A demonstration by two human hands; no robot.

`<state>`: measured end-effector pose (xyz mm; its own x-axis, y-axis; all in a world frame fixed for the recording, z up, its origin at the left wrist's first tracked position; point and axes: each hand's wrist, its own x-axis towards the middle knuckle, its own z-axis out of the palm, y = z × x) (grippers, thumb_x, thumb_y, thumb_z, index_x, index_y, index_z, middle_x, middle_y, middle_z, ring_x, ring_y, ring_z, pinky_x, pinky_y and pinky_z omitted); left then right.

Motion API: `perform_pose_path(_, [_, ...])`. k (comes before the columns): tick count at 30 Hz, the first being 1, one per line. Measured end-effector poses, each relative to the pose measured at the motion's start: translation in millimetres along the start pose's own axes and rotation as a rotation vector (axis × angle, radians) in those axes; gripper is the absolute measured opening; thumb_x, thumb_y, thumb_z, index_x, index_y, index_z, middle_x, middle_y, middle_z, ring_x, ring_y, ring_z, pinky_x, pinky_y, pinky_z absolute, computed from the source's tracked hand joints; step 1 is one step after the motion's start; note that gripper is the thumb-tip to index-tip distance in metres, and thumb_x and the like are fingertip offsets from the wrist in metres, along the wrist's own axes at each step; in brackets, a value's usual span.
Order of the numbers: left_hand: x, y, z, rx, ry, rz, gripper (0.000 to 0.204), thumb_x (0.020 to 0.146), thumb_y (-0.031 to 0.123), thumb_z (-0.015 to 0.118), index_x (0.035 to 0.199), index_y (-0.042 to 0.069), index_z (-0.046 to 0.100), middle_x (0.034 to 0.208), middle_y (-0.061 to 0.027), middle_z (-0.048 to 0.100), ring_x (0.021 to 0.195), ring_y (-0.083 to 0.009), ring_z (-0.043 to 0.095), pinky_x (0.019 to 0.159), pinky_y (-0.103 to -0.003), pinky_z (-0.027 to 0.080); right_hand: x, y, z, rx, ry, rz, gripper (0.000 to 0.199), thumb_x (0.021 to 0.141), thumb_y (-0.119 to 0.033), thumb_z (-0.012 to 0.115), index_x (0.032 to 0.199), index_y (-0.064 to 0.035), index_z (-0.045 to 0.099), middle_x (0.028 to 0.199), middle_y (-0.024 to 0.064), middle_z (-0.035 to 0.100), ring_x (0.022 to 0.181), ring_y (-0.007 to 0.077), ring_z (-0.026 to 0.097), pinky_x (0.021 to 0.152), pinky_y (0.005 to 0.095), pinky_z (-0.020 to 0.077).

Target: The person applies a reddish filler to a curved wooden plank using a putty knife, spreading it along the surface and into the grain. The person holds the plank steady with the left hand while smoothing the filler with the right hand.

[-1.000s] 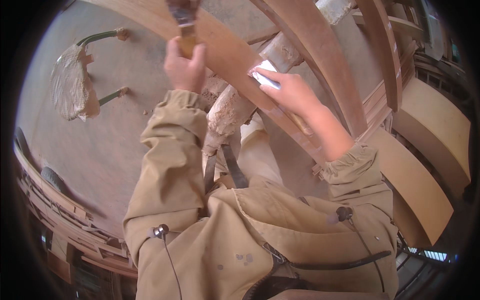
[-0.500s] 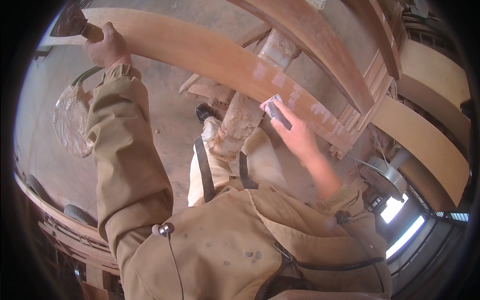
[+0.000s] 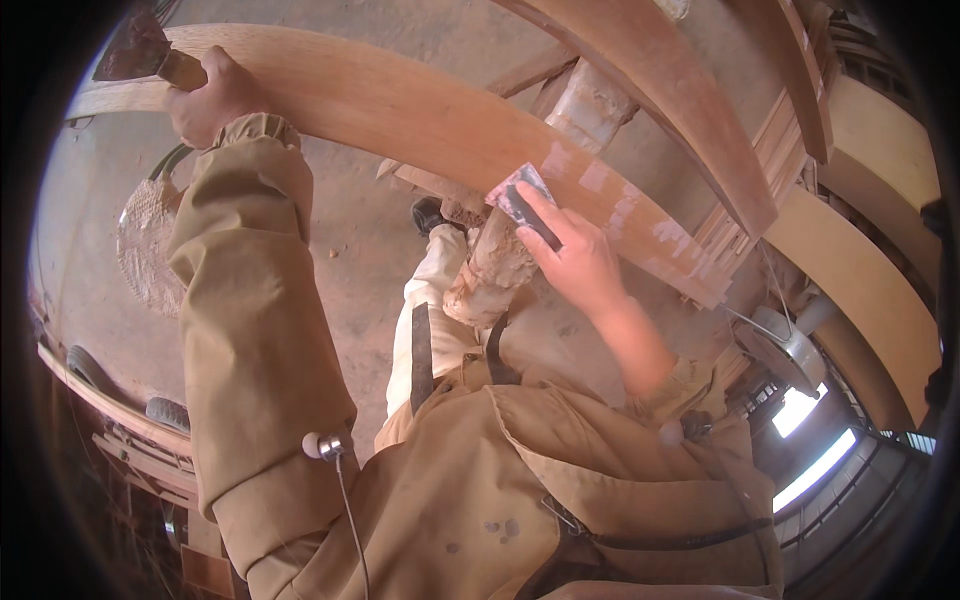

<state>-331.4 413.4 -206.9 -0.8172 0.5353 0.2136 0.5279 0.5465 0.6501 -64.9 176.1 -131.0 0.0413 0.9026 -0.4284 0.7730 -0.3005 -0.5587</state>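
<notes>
A long curved wooden board (image 3: 400, 100) crosses in front of me, with pale pinkish filler patches (image 3: 622, 208) along its right half. My left hand (image 3: 213, 98) is closed at the board's left part, around the wooden handle of a wide scraper (image 3: 135, 58) whose blade is caked with brown stuff. My right hand (image 3: 580, 262) grips a small putty knife (image 3: 520, 197) with a dark handle, index finger stretched along it. Pinkish paste smears its blade, which is at the board's near edge, left of the patches; whether it touches the wood I cannot tell.
A rough, paste-crusted post (image 3: 497, 262) stands under the board. More curved boards (image 3: 655, 90) lie beyond, and others (image 3: 860, 290) at right. A round woven-looking bundle (image 3: 150, 245) sits on the dusty floor at left. A metal lamp-like fixture (image 3: 790, 355) is at right.
My right hand has drawn the putty knife left and slightly up, off the patched part of the board. The left hand keeps its hold on the scraper. The whole view has shifted a little.
</notes>
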Motion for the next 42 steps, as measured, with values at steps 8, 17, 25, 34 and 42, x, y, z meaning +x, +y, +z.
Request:
perform_pose_path(8, [-1.0, 8.3, -12.2, -0.046, -0.056, -0.034, 0.047, 0.065, 0.035, 0.061, 0.094, -0.002, 0.063, 0.092, -0.0211, 0.064, 0.088, -0.0356, 0.060, 0.081, -0.040, 0.045, 16.2, 8.7, -26.8, -0.172, -0.106, -0.001, 0.039, 0.083, -0.026, 0.062, 0.122, -0.0278, 0.058, 0.084, 0.0110, 0.064, 0.072, 0.0285, 0.061, 0.065, 0.0375, 0.0485])
perform_pose_path(17, [-2.4, 5.1, -4.9, -0.031, -0.063, -0.055, 0.042, 0.066, 0.034, 0.061, 0.089, 0.000, 0.063, 0.088, -0.0177, 0.065, 0.085, -0.0332, 0.061, 0.080, -0.039, 0.045, 31.1, -22.1, -43.7, -0.438, -0.263, -0.039, 0.040, 0.084, -0.028, 0.059, 0.124, -0.0277, 0.054, 0.074, 0.0113, 0.061, 0.067, 0.0299, 0.061, 0.059, 0.0406, 0.0481])
perform_pose_path(25, [-2.0, 5.8, -5.2, -0.006, -0.058, -0.073, 0.040, 0.065, 0.034, 0.062, 0.088, 0.002, 0.064, 0.087, -0.0167, 0.065, 0.084, -0.0321, 0.062, 0.079, -0.039, 0.045, 36.4, -32.7, -38.2, -0.410, -0.288, -0.064, 0.042, 0.085, -0.029, 0.057, 0.126, -0.0275, 0.052, 0.072, 0.0127, 0.060, 0.067, 0.0321, 0.061, 0.060, 0.0423, 0.0479])
perform_pose_path(34, [1.1, 5.5, -3.0, 0.017, -0.031, -0.057, 0.040, 0.063, 0.034, 0.062, 0.087, 0.002, 0.063, 0.083, -0.0171, 0.066, 0.080, -0.0343, 0.062, 0.075, -0.042, 0.046, 18.5, -23.4, -44.9, -0.403, -0.280, -0.043, 0.041, 0.086, -0.030, 0.057, 0.126, -0.0310, 0.052, 0.069, 0.0119, 0.058, 0.065, 0.0324, 0.060, 0.058, 0.0422, 0.0473])
perform_pose_path(42, [1.0, 3.6, -1.8, 0.031, -0.023, -0.042, 0.040, 0.063, 0.034, 0.062, 0.088, 0.002, 0.063, 0.084, -0.0179, 0.065, 0.080, -0.0351, 0.061, 0.075, -0.042, 0.046, 16.5, -3.4, -24.7, -0.377, -0.243, -0.110, 0.042, 0.085, -0.032, 0.058, 0.126, -0.0312, 0.052, 0.068, 0.0102, 0.056, 0.061, 0.0305, 0.059, 0.055, 0.0418, 0.0466])
